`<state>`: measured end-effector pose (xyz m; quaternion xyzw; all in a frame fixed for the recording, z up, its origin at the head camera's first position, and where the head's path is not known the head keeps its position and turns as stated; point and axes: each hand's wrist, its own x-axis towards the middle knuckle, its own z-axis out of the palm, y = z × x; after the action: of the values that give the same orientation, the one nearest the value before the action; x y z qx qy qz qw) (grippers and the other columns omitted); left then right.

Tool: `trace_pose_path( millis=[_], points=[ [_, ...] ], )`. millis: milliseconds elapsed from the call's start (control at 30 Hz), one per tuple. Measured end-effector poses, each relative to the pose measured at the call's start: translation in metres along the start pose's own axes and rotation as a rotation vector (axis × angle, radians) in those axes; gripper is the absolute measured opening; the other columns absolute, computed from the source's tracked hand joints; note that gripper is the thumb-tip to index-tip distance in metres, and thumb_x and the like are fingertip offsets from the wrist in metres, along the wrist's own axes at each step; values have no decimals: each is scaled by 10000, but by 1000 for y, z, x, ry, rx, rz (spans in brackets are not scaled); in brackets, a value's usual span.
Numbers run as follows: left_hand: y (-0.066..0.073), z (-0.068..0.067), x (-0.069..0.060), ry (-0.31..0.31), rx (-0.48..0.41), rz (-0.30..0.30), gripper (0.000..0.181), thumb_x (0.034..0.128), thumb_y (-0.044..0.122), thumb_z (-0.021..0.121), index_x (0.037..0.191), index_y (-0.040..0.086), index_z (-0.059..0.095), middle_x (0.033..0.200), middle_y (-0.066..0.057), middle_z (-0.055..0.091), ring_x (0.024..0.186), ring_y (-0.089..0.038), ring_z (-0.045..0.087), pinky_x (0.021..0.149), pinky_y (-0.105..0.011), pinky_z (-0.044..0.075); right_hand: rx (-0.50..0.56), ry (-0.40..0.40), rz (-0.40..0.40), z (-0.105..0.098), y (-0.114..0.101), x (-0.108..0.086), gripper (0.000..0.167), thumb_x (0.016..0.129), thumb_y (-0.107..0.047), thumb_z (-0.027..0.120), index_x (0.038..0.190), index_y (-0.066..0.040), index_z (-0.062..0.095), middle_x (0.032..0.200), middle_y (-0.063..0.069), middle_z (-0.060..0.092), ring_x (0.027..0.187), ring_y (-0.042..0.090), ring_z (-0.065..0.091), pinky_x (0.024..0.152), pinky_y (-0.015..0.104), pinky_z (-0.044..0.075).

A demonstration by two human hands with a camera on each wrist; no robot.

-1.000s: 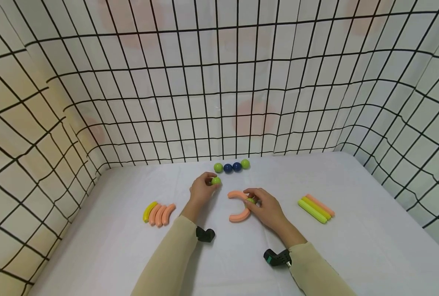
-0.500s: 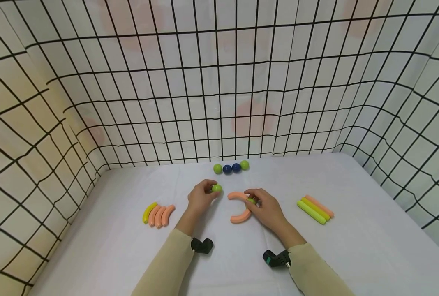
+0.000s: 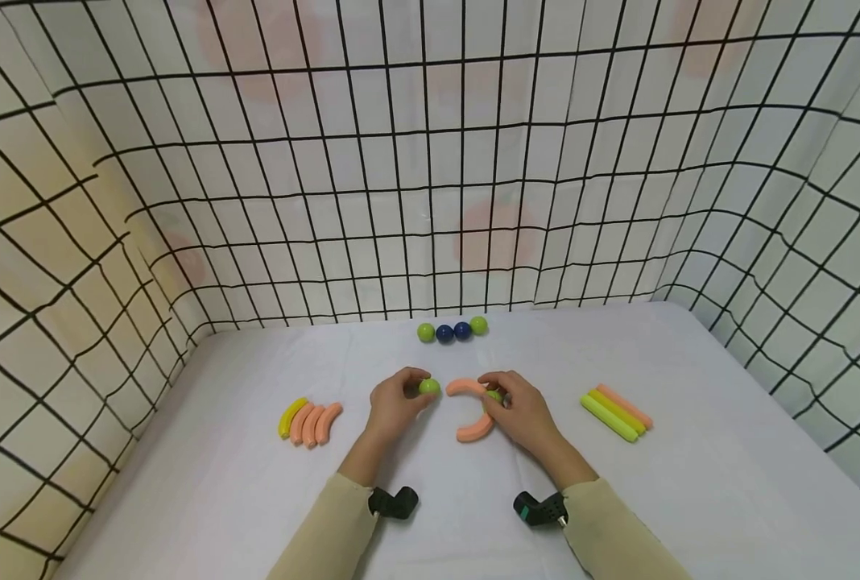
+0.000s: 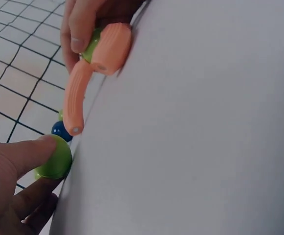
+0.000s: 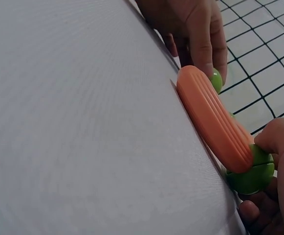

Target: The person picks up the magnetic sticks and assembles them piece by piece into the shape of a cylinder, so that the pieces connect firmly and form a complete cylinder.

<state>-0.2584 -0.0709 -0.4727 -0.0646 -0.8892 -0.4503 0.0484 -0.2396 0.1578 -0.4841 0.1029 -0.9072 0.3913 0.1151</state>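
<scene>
My left hand (image 3: 392,405) pinches a glossy green ball (image 3: 430,387) between thumb and fingers, low over the table. To its right, my right hand (image 3: 523,409) grips a second green ball (image 5: 251,178), which is partly hidden by the fingers. Two ribbed, curved orange tubes, an upper one (image 3: 465,387) and a lower one (image 3: 476,429), join this ball and form a C shape that opens toward the left hand. The left hand's ball is close to the upper tube's free end, with a small gap between them.
Two green and two blue balls (image 3: 444,333) stand in a row at the back of the white table (image 3: 473,515). Curved tubes (image 3: 304,423), one yellow and several orange, lie at left. Straight tubes (image 3: 617,412) lie at right. Black wire mesh (image 3: 430,161) encloses the back and sides.
My left hand has brought its green ball toward me, away from the back row, to beside the orange tubes. The right hand stays nearly in place; the lower tube has shifted slightly right.
</scene>
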Motion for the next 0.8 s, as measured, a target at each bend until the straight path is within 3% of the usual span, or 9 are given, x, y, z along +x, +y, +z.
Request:
trace_pose_path(
  millis=[233,500,800],
  points=[
    [-5,3,-6,38,28,113,300,856,204,790,1136,139,704,1099,-45,741,1079,-247,657,1096,-545,316,-17,10,-15,2,-1,0,273,909,-181,672,1181,-159,681,1035,21,660,836,129,537,742,296,451],
    [-7,5,-6,49,35,156,304,842,214,805,1124,151,710,1071,-31,748,1042,-221,663,1093,-557,310,-64,-28,87,8,-6,5,343,939,-330,666,1255,-201,645,1079,14,665,962,171,598,842,387,499],
    [-8,6,-7,66,43,172,311,831,215,815,1114,140,712,1066,-41,754,1031,-229,670,1087,-553,310,-67,-5,166,10,-17,7,296,913,-349,703,1152,-176,676,1055,39,663,953,205,613,828,401,507]
  ],
)
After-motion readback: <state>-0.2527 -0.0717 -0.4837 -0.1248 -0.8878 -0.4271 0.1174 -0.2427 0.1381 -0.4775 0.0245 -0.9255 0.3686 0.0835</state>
